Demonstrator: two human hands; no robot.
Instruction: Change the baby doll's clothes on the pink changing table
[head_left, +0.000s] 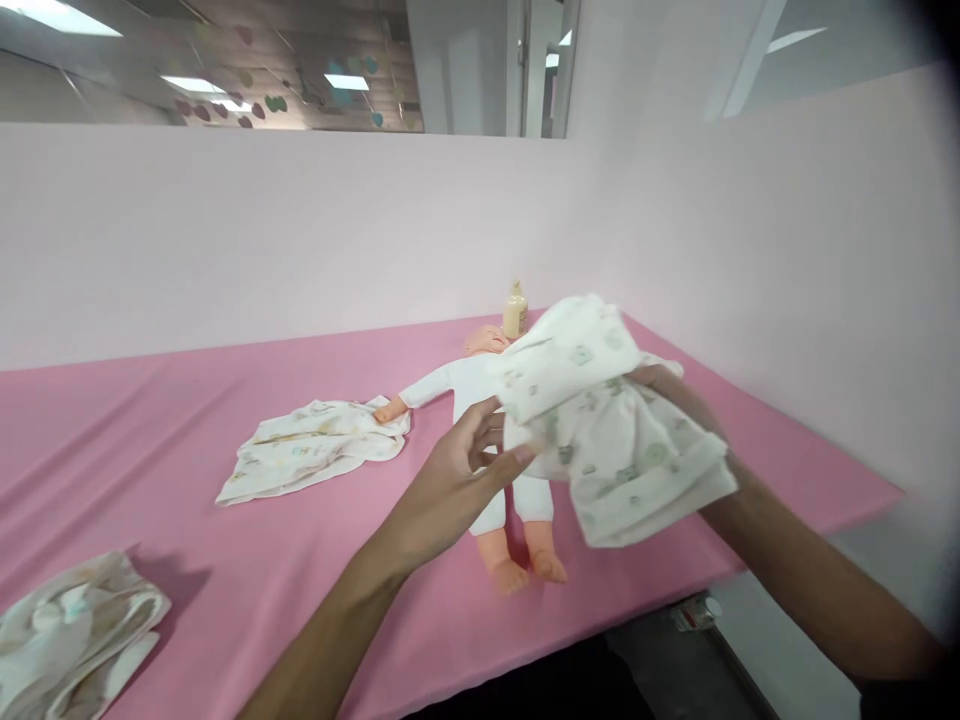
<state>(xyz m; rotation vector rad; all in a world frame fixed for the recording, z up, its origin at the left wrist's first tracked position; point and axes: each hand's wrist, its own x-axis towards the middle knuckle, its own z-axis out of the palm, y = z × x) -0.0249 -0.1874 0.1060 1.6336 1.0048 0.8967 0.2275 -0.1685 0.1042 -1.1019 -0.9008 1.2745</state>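
Both hands hold the printed baby garment (607,420) above the doll (487,420), the left hand (457,480) pinching its edge and the right hand (675,395) gripping underneath; it seems the step of opening it, which calls for spreading the cloth.

A crumpled white printed baby garment (607,420) hangs held above the doll (495,440).
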